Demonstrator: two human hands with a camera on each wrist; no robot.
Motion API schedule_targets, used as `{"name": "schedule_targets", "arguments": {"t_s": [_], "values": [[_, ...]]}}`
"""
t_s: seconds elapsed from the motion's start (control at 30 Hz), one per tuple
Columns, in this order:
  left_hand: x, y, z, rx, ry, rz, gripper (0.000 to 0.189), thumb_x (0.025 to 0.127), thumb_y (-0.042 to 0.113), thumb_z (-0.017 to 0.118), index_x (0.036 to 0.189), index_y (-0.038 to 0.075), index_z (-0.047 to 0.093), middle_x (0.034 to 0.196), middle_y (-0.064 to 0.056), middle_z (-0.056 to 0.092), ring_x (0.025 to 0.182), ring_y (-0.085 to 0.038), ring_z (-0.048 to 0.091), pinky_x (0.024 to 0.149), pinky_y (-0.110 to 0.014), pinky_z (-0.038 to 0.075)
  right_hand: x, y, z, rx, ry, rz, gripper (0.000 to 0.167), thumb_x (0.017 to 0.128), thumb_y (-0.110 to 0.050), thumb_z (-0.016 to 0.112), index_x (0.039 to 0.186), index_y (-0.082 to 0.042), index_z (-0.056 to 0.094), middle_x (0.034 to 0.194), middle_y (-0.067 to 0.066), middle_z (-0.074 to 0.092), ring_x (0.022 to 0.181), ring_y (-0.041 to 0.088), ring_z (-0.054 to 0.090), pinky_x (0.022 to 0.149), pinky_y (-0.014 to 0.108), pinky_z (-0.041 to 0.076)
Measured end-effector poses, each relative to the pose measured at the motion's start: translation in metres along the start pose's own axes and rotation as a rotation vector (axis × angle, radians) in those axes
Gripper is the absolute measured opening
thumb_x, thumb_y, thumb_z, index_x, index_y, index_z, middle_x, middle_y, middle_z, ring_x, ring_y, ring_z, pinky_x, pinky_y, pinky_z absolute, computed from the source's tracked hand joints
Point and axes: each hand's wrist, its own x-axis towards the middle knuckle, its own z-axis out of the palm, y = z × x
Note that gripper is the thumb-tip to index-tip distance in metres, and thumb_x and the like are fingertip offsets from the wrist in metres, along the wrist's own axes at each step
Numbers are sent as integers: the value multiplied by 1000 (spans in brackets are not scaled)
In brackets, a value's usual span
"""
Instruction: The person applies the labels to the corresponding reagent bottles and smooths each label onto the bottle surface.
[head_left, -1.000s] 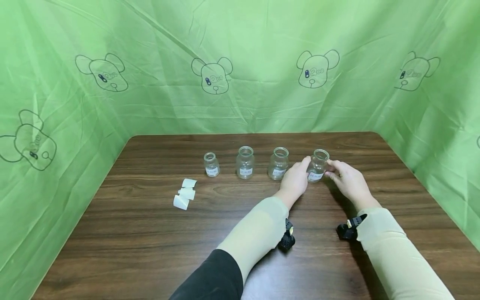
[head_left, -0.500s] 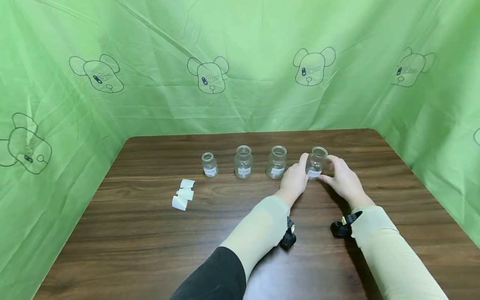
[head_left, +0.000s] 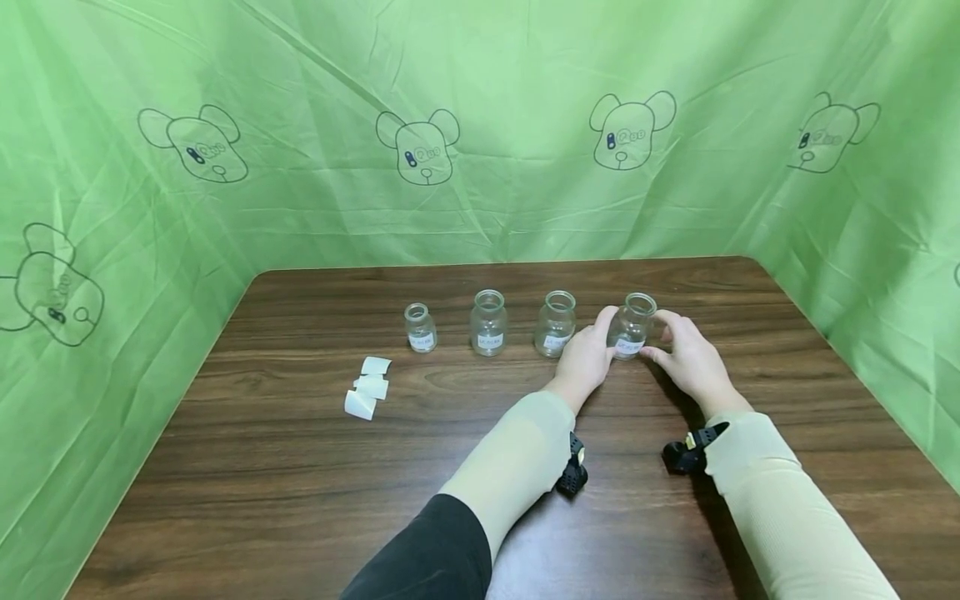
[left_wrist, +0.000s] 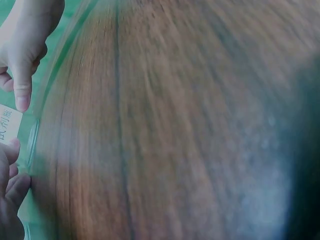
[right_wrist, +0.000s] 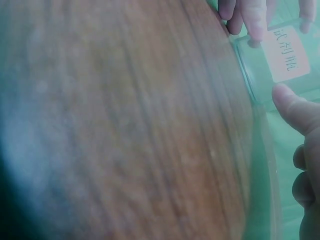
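Observation:
At the right end of a row of clear glass jars, a jar [head_left: 632, 327] with a handwritten white label [right_wrist: 286, 52] stands on the wooden table between both hands. My left hand [head_left: 587, 358] holds its left side, the thumb near the label. On the right side, my right hand [head_left: 692, 360] holds the same jar with thumb and fingers, its thumb [right_wrist: 289, 102] at the label's edge in the right wrist view. The jar's far side is hidden. Both hands and part of the label [left_wrist: 9, 125] appear at the left edge of the left wrist view.
Leftward stand two similar labelled jars, one [head_left: 556, 323] close to my left hand and another [head_left: 489, 322], then a smaller jar [head_left: 421, 327]. White paper pieces [head_left: 371, 387] lie at the left of the table [head_left: 285, 483]. Green cloth [head_left: 510, 208] surrounds the table's back and sides.
The right hand has shifted slightly left and its thumb now lies at the front of the jar near the label. The whole view has shifted slightly; the other jars stay in place.

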Motion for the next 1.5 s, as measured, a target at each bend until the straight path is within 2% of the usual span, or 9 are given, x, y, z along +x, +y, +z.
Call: {"name": "schedule_targets", "arguments": {"t_s": [0.2, 0.33, 0.53, 0.87, 1.03, 1.17, 1.33, 1.5], "values": [[-1, -1, -3, -37, -33, 17, 65, 89, 31, 64, 140, 24, 25, 104, -4, 66, 92, -15, 63, 77, -28, 49, -1, 2, -2, 68, -11, -25, 61, 82, -27, 73, 132, -8, 44, 99, 16, 56, 89, 32, 54, 72, 52, 40], [-1, 1, -3, -71, -52, 19, 57, 93, 38, 55, 141, 23, 27, 105, -4, 67, 94, -15, 64, 77, -28, 49, -4, 6, -3, 104, 30, -55, 55, 84, -26, 71, 130, -7, 48, 97, 17, 59, 92, 34, 55, 76, 52, 40], [-2, 2, -4, -56, -48, 19, 51, 94, 39, 52, 139, 24, 33, 97, -2, 69, 89, -13, 65, 71, -26, 50, -7, 9, -2, 86, 87, -75, 46, 84, -18, 70, 126, -8, 52, 90, 13, 59, 85, 29, 53, 73, 47, 38], [-3, 0, -7, 12, -16, 13, 51, 93, 39, 53, 138, 23, 35, 90, 0, 68, 84, -12, 65, 69, -24, 50, -3, 3, 2, 77, 107, -72, 43, 85, -18, 70, 123, -8, 53, 85, 12, 58, 79, 28, 52, 70, 46, 38], [-2, -2, -9, 9, -19, -5, 51, 94, 39, 52, 139, 25, 34, 91, 0, 68, 85, -11, 65, 70, -24, 50, -1, 1, 2, 48, 108, -79, 39, 88, -19, 66, 123, -10, 53, 84, 11, 56, 75, 27, 51, 67, 45, 37], [-2, -4, -9, 3, -13, -7, 52, 94, 40, 52, 138, 22, 31, 87, -1, 68, 78, -12, 65, 65, -26, 50, -1, -1, 1, 47, 93, -67, 40, 89, -21, 65, 125, -10, 52, 86, 12, 57, 79, 30, 54, 70, 48, 40], [-8, -4, -8, -79, 6, -15, 64, 91, 40, 58, 139, 13, 24, 89, -7, 66, 74, -15, 64, 62, -28, 49, -4, -2, -4, 91, 65, 0, 46, 93, -22, 59, 135, -11, 45, 93, 16, 60, 87, 34, 55, 75, 54, 39], [-22, -6, -10, -200, -15, -19, 69, 89, 38, 62, 142, 15, 24, 103, -9, 65, 86, -16, 64, 70, -28, 50, -8, 2, -7, 102, 73, 16, 53, 93, -23, 60, 140, -9, 41, 95, 16, 60, 86, 32, 54, 73, 52, 39]]}}
